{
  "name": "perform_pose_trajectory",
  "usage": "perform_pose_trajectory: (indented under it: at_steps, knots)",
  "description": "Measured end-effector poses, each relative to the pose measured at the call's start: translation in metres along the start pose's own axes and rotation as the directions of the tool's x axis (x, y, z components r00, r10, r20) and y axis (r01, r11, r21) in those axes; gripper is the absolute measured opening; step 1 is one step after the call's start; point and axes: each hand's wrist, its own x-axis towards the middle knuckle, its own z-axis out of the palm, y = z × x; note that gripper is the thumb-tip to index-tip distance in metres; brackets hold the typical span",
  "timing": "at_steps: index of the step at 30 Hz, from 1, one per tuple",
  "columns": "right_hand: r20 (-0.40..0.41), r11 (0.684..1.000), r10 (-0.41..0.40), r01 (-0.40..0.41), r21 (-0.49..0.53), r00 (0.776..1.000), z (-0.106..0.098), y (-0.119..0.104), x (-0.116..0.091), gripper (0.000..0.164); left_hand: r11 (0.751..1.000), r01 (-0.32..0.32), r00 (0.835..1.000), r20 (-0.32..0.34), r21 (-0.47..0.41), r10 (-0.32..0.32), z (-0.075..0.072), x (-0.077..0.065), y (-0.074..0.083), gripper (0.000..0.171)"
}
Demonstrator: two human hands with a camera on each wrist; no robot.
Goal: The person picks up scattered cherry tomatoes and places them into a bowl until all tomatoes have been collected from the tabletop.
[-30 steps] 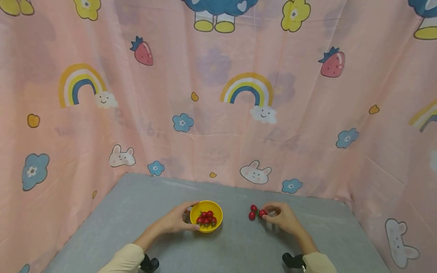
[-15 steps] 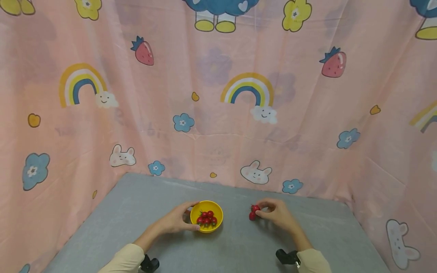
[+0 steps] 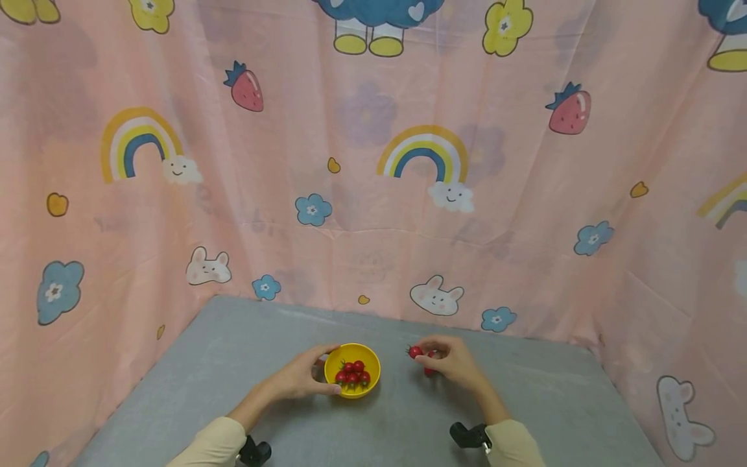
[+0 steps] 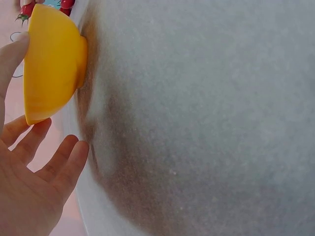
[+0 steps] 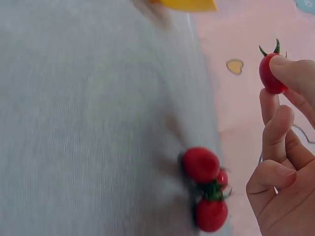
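Red cherry tomato (image 5: 267,73), low and just right of centre in the head view, pinched by my right hand (image 3: 454,363), thumb against fingertips. Three others (image 5: 211,214) sit lower right in the right wrist view, on the grey table (image 3: 403,421). Low centre, my left hand (image 3: 302,376) grips a yellow bowl (image 3: 351,351) of tomatoes (image 3: 353,377). Pink curtain (image 3: 373,253) fills the top.

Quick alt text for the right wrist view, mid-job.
Right hand pinches a green-topped red cherry tomato. Three more cherry tomatoes lie clustered on the gray tabletop; part of a yellow bowl shows at top, pink printed cloth at right.
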Motion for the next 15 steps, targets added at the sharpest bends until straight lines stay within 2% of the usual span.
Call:
perform_pose_trajectory:
  at_steps: [4,15]
  knots:
    - [0.017,1.0,0.014,-0.015,0.022,1.0,0.008,-0.007,0.004,0.019,1.0,0.0,1.0,0.002,-0.007,0.0,-0.001,0.0,-0.001,0.081]
    - [0.048,0.997,-0.015,0.011,0.075,0.999,0.027,-0.02,0.014,0.019,1.0,-0.018,1.0,0.002,0.0,0.018,-0.001,0.0,0.0,0.081]
